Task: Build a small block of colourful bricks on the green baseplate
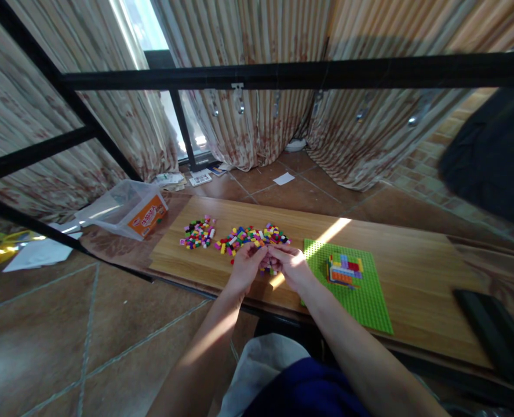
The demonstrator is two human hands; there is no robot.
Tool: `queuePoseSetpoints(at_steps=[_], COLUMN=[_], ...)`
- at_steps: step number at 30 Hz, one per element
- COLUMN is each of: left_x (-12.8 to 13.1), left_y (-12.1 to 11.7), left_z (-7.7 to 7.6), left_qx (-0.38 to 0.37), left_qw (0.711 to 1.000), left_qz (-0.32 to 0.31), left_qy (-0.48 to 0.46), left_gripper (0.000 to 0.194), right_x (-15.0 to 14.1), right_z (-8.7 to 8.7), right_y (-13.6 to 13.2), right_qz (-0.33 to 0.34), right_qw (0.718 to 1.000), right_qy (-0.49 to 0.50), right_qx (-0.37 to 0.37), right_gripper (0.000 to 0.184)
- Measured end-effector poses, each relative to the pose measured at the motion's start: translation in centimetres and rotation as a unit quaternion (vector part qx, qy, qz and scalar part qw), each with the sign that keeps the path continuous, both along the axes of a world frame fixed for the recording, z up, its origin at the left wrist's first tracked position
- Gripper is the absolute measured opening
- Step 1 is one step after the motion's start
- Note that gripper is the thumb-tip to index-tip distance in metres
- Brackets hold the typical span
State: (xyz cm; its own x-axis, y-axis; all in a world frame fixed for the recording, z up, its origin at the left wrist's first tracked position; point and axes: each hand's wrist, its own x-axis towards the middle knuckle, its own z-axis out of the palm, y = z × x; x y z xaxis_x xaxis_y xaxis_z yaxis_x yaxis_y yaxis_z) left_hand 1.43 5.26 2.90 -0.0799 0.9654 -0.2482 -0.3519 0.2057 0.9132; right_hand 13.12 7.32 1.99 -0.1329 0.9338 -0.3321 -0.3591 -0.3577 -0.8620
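Note:
My left hand and my right hand meet at the fingertips over the near side of a pile of coloured toy bricks. Both are closed in a pinch; whatever is between the fingers is too small or hidden to name. To the right of my right hand lies a green studded baseplate. On it stands a small block structure built of orange, blue, red, yellow and purple bricks. A smaller heap of loose bricks is farther left on the wooden board.
A clear plastic bin with an orange label stands at the board's left end. A dark flat object lies at the right end of the wooden board. Black metal rails cross behind, before patterned curtains.

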Motion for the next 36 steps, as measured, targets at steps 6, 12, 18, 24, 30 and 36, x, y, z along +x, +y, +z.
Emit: queuePoseSetpoints(at_steps=[6,12,18,24,30,36], left_x=[0.1,0.7,0.9,0.2,-0.4,-0.3], left_y=[-0.1,0.0,0.3,-0.2,-0.6,-0.7], left_z=[-0.7,-1.2,-1.2,-0.8,-0.9,-1.1], left_qx=[0.008,-0.004,-0.014,-0.016,-0.037,-0.031], left_qw=[1.000,0.999,0.996,0.995,0.996,0.996], left_qz=[0.022,0.044,0.087,0.095,0.079,0.077], left_qy=[-0.004,0.001,0.027,0.004,-0.009,-0.020], left_gripper=[0.028,0.022,0.017,0.022,0.024,0.028], right_x=[-0.5,-0.9,-0.7,0.0,0.1,-0.1], right_z=[0.1,-0.8,-0.9,0.3,0.6,1.1], right_y=[-0.4,-0.5,-0.6,0.7,2.3,1.7], right_qz=[-0.023,-0.039,-0.052,-0.025,0.114,0.102], right_qw=[0.999,0.996,0.928,0.869,0.734,0.743], right_qy=[-0.028,-0.063,-0.316,-0.443,-0.620,-0.606], right_qx=[0.033,0.043,0.190,0.218,0.253,0.265], right_gripper=[0.036,0.036,0.030,0.026,0.025,0.027])
